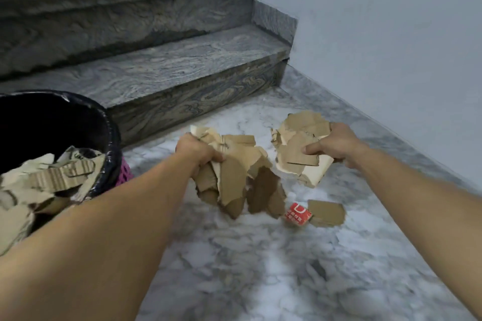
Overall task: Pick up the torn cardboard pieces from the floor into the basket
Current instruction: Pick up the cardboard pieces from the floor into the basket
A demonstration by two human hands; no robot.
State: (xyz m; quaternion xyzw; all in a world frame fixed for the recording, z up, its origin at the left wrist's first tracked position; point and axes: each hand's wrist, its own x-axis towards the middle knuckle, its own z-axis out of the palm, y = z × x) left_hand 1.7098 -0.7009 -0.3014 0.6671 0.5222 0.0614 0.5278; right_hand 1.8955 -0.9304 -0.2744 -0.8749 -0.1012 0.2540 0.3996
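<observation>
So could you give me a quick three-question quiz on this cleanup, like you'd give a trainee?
1. True or false: both hands are holding torn cardboard.
2. Which side of the person is the basket on? A) left B) right C) behind, out of view
3. Name the colour of the printed scrap lying on the floor.

Key:
1. True. The left hand grips one cardboard bundle and the right hand another bundle.
2. A. It holds cardboard already.
3. Red; a plain brown piece lies beside it.
</observation>
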